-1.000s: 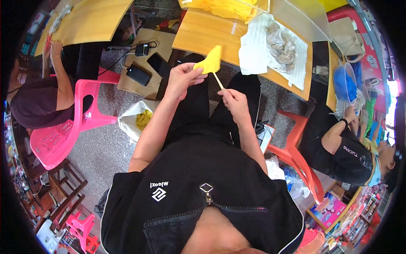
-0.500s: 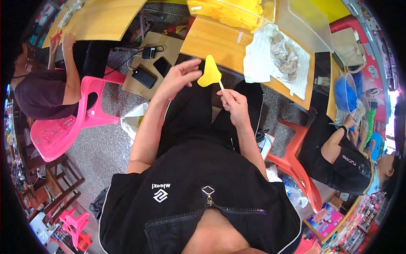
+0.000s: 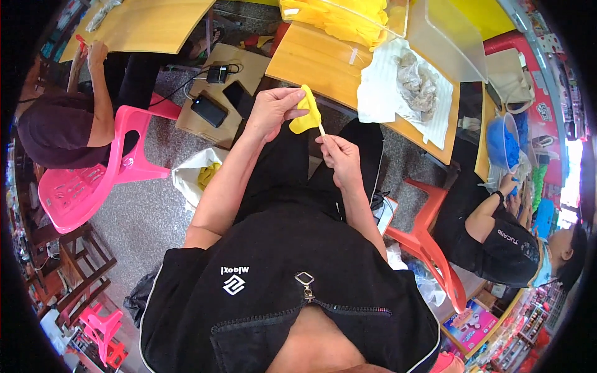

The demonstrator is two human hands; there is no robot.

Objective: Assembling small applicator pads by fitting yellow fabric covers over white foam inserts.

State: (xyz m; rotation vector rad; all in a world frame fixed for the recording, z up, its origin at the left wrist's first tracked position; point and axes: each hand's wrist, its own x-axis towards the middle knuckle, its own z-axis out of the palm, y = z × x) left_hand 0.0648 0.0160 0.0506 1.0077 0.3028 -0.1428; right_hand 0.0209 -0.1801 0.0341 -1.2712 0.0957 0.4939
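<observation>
A yellow, soft-looking piece hangs over my lap, its surface curled lengthwise. From its lower end sticks a thin pale stick. My left hand pinches the piece's upper left edge between thumb and fingers. Just below it, my right hand grips the stick between thumb and fingertips, the other fingers curled in. Whether the stick runs on inside the yellow piece is hidden.
Ahead stands a wooden table with a clear bin of yellow pieces and clear bags on white sheeting. Phones lie on cardboard at left. A white bag rests on the floor. People work beside pink and orange chairs.
My left hand has moved right and closed on the yellow piece's edge. The piece has turned and curled narrower. My right hand has stayed on the stick, slightly lower.
</observation>
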